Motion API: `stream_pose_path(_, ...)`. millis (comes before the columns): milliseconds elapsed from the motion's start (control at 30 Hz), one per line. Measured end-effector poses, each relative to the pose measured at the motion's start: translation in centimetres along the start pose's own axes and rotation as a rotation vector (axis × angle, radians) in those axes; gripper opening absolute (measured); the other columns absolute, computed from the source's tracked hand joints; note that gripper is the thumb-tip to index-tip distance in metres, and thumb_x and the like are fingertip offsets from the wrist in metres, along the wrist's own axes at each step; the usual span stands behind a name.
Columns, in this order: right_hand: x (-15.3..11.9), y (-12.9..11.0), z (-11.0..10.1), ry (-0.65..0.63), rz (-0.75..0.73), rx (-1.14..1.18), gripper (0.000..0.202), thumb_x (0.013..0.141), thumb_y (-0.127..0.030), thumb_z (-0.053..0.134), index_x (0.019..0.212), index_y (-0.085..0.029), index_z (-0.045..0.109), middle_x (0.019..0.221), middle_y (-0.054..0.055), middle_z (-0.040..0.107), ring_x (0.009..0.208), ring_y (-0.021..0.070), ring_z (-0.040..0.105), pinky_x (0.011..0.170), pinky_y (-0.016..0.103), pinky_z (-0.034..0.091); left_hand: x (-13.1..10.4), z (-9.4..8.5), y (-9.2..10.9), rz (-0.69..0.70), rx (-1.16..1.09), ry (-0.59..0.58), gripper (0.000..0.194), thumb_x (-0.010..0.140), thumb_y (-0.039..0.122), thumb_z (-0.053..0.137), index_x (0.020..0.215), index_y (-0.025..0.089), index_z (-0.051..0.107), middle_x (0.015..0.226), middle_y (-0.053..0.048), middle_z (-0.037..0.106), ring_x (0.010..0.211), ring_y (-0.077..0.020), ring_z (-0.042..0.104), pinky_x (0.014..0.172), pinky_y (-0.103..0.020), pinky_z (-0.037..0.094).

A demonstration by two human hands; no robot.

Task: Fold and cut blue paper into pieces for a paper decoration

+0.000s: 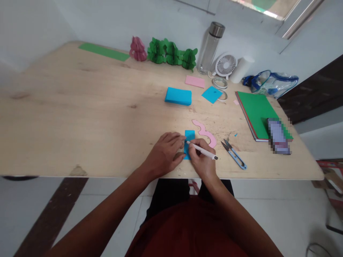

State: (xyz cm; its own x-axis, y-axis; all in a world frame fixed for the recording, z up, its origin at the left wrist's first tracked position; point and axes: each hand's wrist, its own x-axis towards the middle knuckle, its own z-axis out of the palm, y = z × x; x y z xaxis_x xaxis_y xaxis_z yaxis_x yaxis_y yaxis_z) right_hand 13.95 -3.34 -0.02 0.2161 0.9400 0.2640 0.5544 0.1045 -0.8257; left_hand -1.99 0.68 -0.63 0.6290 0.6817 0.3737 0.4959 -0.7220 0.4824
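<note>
A small blue paper strip [189, 134] lies upright to my view near the table's front edge. My right hand [201, 160] is closed round a white pen [203, 151], its tip on the strip's upper half. From the other side my left hand [166, 151] rests flat, fingers stretched out and thumb apart, with fingertips and thumb at the strip's left edge. A wavy pink paper cutout [207, 134] lies just beyond my right hand. Blue-handled thread snips [235, 155] rest to the right with their blades apart. Part of the strip is hidden under my fingers.
Behind the strip sit a blue paper stack [178, 96], a blue square [212, 94], pink paper [195, 81] and tape rolls [219, 83]. A bottle [210, 50], fan [225, 65] and green paper decorations [171, 53] line the wall. A phone [278, 135] overlaps green sheets [257, 110].
</note>
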Motion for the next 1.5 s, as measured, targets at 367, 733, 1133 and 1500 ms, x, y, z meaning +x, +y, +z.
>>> stream_pose_path(367, -0.03, -0.02, 0.01, 0.006, -0.011, -0.025, 0.013, 0.085, -0.029, 0.054, 0.082, -0.021, 0.064, 0.064, -0.001, 0.064, 0.054, 0.0121, 0.055, 0.053, 0.024, 0.043, -0.17, -0.21, 0.45, -0.021, -0.006, -0.020, 0.029, 0.084, 0.019, 0.053, 0.112, 0.018, 0.058, 0.127, -0.011, 0.061, 0.122, -0.0272, 0.050, 0.109, -0.052, 0.036)
stream_pose_path(733, -0.05, -0.20, -0.06, 0.006, -0.018, -0.043, 0.012, 0.084, -0.027, 0.054, 0.082, -0.020, 0.064, 0.064, -0.002, 0.062, 0.053, 0.0118, 0.054, 0.052, 0.023, 0.042, -0.24, -0.21, 0.34, -0.023, -0.027, -0.038, 0.028, 0.084, 0.021, 0.054, 0.111, 0.018, 0.059, 0.128, -0.011, 0.060, 0.124, -0.0271, 0.049, 0.109, -0.052, 0.035)
stream_pose_path(1133, -0.06, -0.26, -0.11, 0.003, -0.024, -0.058, 0.013, 0.085, -0.028, 0.053, 0.082, -0.021, 0.064, 0.064, -0.001, 0.064, 0.054, 0.0127, 0.056, 0.053, 0.024, 0.043, -0.34, -0.15, 0.42, -0.006, -0.007, -0.007, 0.037, 0.084, 0.021, 0.053, 0.120, 0.019, 0.054, 0.129, -0.011, 0.060, 0.124, -0.0283, 0.049, 0.108, -0.052, 0.036)
stream_pose_path(1500, -0.06, -0.25, -0.09, 0.008, -0.023, -0.059, 0.012, 0.084, -0.027, 0.054, 0.083, -0.021, 0.064, 0.066, -0.001, 0.065, 0.055, 0.0126, 0.056, 0.053, 0.024, 0.043, -0.37, -0.30, 0.69, -0.018, -0.008, 0.003, 0.037, 0.084, 0.020, 0.054, 0.121, 0.019, 0.055, 0.129, -0.012, 0.060, 0.124, -0.0287, 0.049, 0.107, -0.052, 0.037)
